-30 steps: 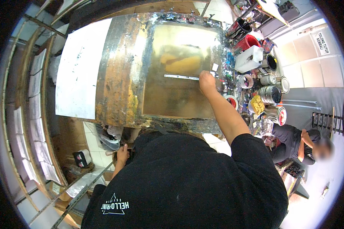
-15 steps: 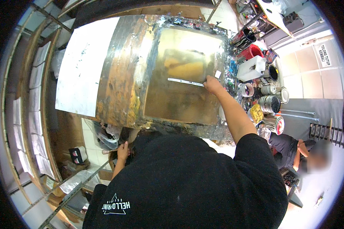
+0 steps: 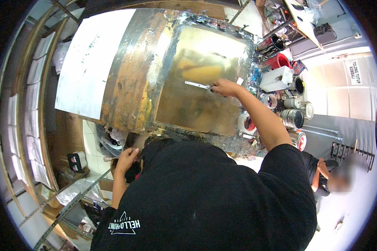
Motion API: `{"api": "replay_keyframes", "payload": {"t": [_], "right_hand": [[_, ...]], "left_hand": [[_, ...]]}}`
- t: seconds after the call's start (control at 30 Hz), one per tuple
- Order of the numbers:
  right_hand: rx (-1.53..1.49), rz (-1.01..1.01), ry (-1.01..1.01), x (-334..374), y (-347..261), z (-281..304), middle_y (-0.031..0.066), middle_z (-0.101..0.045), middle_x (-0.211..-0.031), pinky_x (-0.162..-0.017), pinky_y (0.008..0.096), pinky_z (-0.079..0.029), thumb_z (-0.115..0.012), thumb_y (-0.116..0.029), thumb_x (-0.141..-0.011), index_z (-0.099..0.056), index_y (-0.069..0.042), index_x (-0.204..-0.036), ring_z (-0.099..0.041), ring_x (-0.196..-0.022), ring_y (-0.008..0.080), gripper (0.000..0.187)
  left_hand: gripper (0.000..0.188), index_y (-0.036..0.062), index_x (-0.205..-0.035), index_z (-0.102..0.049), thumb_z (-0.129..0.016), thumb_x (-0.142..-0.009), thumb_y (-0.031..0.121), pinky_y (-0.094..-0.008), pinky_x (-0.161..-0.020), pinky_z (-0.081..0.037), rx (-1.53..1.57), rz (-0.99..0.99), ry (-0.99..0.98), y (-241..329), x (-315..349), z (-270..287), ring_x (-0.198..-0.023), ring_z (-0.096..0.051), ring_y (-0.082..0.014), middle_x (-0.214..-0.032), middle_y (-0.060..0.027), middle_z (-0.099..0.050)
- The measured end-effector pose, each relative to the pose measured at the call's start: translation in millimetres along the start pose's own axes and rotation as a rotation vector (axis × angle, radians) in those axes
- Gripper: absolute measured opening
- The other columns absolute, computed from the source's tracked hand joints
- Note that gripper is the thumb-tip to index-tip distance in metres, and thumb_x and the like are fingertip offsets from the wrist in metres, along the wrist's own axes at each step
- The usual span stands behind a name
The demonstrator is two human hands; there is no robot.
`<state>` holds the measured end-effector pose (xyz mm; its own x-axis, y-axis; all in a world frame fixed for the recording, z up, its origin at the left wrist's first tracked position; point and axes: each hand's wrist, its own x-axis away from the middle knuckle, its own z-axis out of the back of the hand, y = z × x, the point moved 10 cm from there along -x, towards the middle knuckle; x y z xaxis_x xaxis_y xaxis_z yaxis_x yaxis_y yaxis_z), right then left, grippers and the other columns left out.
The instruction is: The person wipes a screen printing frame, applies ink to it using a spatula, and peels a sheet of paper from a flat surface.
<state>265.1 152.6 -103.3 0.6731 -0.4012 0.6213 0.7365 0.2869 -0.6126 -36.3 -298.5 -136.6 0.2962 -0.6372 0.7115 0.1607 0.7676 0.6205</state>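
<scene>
My right hand (image 3: pixel 225 88) is over the shiny golden-brown panel (image 3: pixel 184 108), palm down. Its fingers are closed at the right end of a narrow white printed strip (image 3: pixel 194 84). Something small and greyish shows at the fingertips, too small to name. The panel lies on a paint-stained table (image 3: pixel 127 67). A small white piece (image 3: pixel 239 81) sits by the panel's right edge. To the left of my body, below the table's near edge, my left hand (image 3: pixel 127 158) has its fingers stretched out and holds nothing I can see.
A large white sheet (image 3: pixel 92 58) covers the table's left end. Paint cans (image 3: pixel 292 118), a white container (image 3: pixel 275 78) and a red tub (image 3: pixel 280 61) crowd the right side. Shelving with pale sheets (image 3: pixel 32 117) stands left. Another person (image 3: pixel 320 171) sits at the right.
My right hand has moved left along the strip and now covers more of it. My left hand's fingers have spread out. The whole view has shifted slightly.
</scene>
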Motion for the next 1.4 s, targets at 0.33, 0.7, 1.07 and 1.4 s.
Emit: {"api": "replay_keyframes", "payload": {"t": [0.33, 0.7, 1.07, 1.4], "right_hand": [[0.015, 0.459, 0.191, 62.8, -156.6, 7.5, 0.0212, -0.062, -0.081, -0.074, 0.0431, -0.049, -0.054, -0.023, -0.085, -0.059, 0.004, -0.087, -0.062, -0.074, 0.0344, 0.027], [0.564, 0.382, 0.206, 168.3, -257.0, -77.1, 0.0158, -0.066, -0.086, -0.068, 0.0453, -0.054, -0.066, -0.023, -0.079, -0.059, -0.003, -0.092, -0.067, -0.078, 0.0332, 0.024], [0.610, 0.565, -0.063, 187.3, -266.2, -88.8, 0.0147, -0.065, -0.085, -0.071, 0.0463, -0.054, -0.068, -0.016, -0.075, -0.062, -0.008, -0.094, -0.067, -0.081, 0.0344, 0.021], [0.705, 0.666, 0.144, 189.3, -320.8, -40.8, 0.0112, -0.056, -0.083, -0.066, 0.0463, -0.050, -0.069, -0.011, -0.074, -0.055, -0.006, -0.086, -0.062, -0.079, 0.0342, 0.019]], "left_hand": [[0.055, -0.0032, -0.134, -0.048, -0.052, -0.100, 0.039, -0.0366, -0.091, -0.051, 0.693, -0.303, -0.127, 227.6, -32.4, -30.5, -0.105, -0.062, -0.0262, -0.121, -0.0200, -0.059], [0.068, 0.0057, -0.146, -0.019, -0.028, -0.101, 0.056, -0.0666, -0.108, -0.033, 1.532, -0.204, -0.596, 324.2, -27.6, -117.8, -0.133, -0.037, -0.0481, -0.145, -0.0279, -0.032], [0.061, 0.0048, -0.135, -0.042, -0.029, -0.103, 0.054, -0.0317, -0.066, -0.046, 1.652, -0.385, -0.910, 358.3, -19.9, -94.7, -0.073, -0.050, -0.0180, -0.104, -0.0132, -0.058], [0.062, 0.0035, -0.125, -0.055, -0.030, -0.103, 0.056, -0.0213, -0.048, -0.033, 1.255, -0.247, -0.876, 337.8, -10.1, -97.1, -0.056, -0.036, -0.0081, -0.072, 0.0041, -0.042]]}}
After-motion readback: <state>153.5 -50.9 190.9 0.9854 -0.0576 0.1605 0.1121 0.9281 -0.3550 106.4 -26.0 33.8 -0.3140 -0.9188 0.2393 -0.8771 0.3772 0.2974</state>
